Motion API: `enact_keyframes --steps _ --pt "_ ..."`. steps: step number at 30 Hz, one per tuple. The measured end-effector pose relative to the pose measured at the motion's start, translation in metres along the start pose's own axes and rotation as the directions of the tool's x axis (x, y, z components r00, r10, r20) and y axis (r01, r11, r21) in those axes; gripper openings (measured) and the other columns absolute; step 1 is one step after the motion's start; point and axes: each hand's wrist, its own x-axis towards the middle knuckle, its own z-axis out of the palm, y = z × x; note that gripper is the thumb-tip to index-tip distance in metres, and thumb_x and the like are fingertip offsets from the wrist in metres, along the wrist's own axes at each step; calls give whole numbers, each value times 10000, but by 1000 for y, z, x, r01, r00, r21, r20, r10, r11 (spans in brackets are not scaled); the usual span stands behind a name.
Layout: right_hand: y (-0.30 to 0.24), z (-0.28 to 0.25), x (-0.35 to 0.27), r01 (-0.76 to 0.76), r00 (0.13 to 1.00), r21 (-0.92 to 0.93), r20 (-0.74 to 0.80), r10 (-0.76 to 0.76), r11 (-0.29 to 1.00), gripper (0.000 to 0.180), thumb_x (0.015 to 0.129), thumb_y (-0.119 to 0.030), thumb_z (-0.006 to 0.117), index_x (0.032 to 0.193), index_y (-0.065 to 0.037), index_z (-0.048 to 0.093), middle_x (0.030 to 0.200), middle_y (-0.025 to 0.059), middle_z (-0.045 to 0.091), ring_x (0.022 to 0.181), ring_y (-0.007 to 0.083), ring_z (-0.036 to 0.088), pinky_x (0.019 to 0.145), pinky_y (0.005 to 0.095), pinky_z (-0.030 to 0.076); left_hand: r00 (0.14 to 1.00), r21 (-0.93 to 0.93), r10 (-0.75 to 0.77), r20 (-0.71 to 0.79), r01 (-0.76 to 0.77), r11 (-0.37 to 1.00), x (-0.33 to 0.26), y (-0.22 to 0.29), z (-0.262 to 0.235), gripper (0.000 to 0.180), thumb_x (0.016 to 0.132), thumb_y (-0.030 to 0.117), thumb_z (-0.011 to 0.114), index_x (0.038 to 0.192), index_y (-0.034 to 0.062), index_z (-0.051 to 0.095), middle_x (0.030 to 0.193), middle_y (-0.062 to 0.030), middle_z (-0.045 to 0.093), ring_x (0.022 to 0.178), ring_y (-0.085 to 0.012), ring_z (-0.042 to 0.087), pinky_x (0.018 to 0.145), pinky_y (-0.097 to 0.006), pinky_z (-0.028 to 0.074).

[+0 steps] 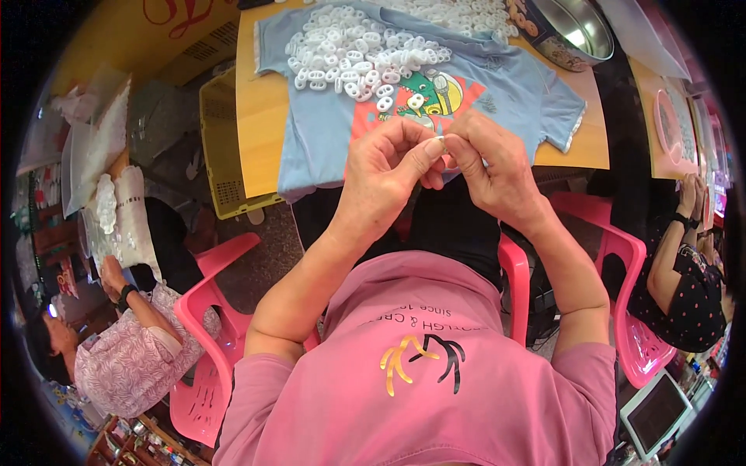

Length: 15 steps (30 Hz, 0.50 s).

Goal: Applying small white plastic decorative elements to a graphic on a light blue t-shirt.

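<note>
My left hand point(385, 165) and my right hand point(497, 167) meet above the near edge of a blue T-shirt point(315, 140) spread over the table. Both are closed, thumbs against fingers, pinching a small white piece point(440, 139) between their tips. Most of that piece is hidden by the fingers, so its shape is unclear. Beyond my hands, a heap of small white oval plastic pieces point(350, 58) with two holes each lies on the shirt. One loose oval piece point(416, 102) rests on the shirt's printed picture, just past my fingertips.
The wooden table point(260, 147) carries a round metal tin point(579, 39) at far right. A yellow plastic basket point(221, 167) stands left of it. Pink chairs point(206, 342) flank me. Co-workers sit at left point(132, 349) and right point(684, 287), at other tables.
</note>
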Motion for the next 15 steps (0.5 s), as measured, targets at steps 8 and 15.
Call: enact_keyframes --steps 8,15 --pt "13 6 0 42 999 -184 -20 -46 982 70 914 -37 582 892 14 541 766 119 517 663 285 551 579 360 439 999 10 -14 -49 15 1000 14 -16 -7 115 937 104 603 908 -6 583 763 -40 622 641 -108 611 586 -232 491" --pt "12 -8 4 236 968 -175 134 -214 956 88 897 -41 609 901 15 541 784 124 556 676 306 567 566 381 463 984 -75 -131 119 141 987 4 0 -18 151 918 160 630 933 14 595 772 -49 626 655 -119 595 615 -243 468"
